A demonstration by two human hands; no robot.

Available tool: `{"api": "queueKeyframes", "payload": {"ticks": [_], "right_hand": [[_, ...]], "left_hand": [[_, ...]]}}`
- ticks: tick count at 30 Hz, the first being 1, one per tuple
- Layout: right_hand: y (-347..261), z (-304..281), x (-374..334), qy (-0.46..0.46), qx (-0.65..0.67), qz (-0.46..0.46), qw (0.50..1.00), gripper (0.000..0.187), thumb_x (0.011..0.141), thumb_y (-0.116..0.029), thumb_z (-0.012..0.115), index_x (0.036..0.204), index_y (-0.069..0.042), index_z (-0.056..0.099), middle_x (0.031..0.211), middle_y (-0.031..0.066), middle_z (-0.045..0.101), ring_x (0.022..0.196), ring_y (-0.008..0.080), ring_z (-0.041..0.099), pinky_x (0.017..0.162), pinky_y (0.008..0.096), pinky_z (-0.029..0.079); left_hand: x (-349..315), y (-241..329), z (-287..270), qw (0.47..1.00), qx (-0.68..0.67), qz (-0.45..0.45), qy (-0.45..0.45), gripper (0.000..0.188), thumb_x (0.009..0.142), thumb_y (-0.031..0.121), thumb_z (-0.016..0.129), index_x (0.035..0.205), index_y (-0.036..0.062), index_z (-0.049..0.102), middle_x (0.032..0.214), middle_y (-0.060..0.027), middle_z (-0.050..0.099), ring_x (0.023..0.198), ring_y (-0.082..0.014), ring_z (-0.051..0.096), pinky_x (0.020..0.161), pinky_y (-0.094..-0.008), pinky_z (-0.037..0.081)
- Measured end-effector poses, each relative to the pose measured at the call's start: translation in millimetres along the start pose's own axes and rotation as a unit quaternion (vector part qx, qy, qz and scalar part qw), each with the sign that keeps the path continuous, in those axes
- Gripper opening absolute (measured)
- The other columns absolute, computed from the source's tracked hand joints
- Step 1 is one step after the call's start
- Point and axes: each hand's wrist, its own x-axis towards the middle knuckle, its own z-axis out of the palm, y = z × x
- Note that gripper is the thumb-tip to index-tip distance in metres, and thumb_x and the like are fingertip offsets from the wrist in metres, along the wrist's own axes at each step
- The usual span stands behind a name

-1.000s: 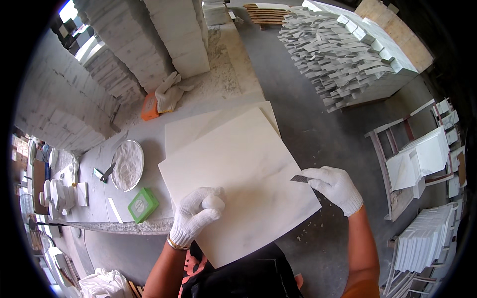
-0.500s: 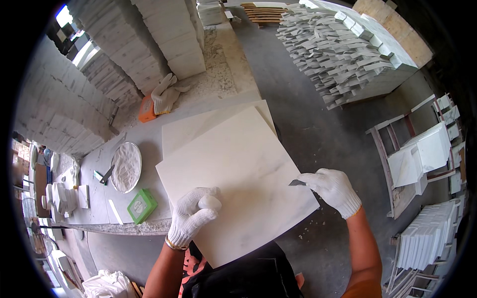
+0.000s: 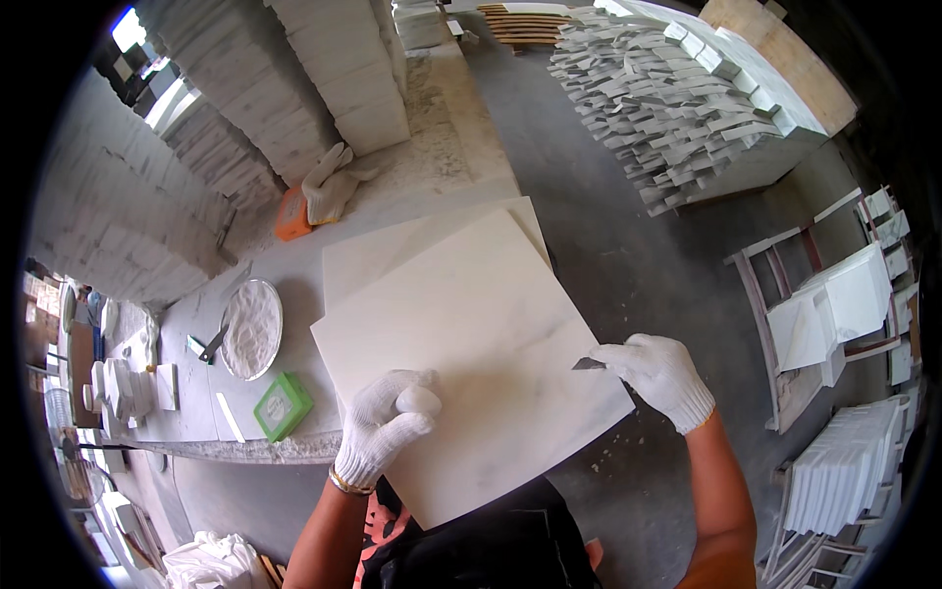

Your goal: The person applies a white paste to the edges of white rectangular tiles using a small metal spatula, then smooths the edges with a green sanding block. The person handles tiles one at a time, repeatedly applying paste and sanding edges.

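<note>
A large pale marble tile (image 3: 491,314), faintly veined in grey, lies at a slant over another pale tile (image 3: 368,257) on the bench. My left hand (image 3: 386,420), in a white knit glove, rests on the top tile near its left edge. Its fingers are curled in, and whatever might be inside them is hidden. Beside the right edge of the tile, my right hand (image 3: 662,376), also gloved, is closed round a putty knife. Only the small dark metal blade (image 3: 589,364) shows, pointing left over the tile's edge; the glove covers the rest.
Left on the bench are a round dish of white paste (image 3: 252,329) and a green box (image 3: 283,407). An orange box (image 3: 292,214) with a glove (image 3: 329,187) lies farther back by tall stone stacks (image 3: 339,69). A wooden rack (image 3: 775,339) stands right.
The whole picture has shifted very slightly. Both hands, the putty knife and the tiles keep nearly the same places.
</note>
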Motion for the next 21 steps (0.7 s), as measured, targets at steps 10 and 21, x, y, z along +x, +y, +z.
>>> {"api": "queueKeyframes", "payload": {"ticks": [10,21], "right_hand": [[2.9,6.0,2.0,0.043,-0.02,-0.035,0.998,0.033,0.081,-0.009,0.068,0.112,-0.016,0.076,0.072,0.0068,0.061,0.064,0.0234,0.061,0.059,0.0361,0.05],[0.1,0.9,-2.1,0.034,0.008,-0.025,0.999,0.031,0.08,-0.007,0.068,0.109,-0.015,0.076,0.073,0.009,0.062,0.066,0.026,0.061,0.06,0.0377,0.05]], "left_hand": [[1.7,5.8,6.1,1.0,-0.025,0.003,0.005,0.038,0.08,0.016,0.079,0.111,-0.0035,0.068,0.1,-0.0045,0.068,0.09,-0.0129,0.062,0.084,-0.0294,0.052],[-0.3,11.4,7.5,0.999,-0.036,-0.038,0.009,0.042,0.078,0.029,0.081,0.101,-0.0031,0.068,0.105,-0.0088,0.068,0.098,-0.0182,0.061,0.088,-0.0331,0.048]]}}
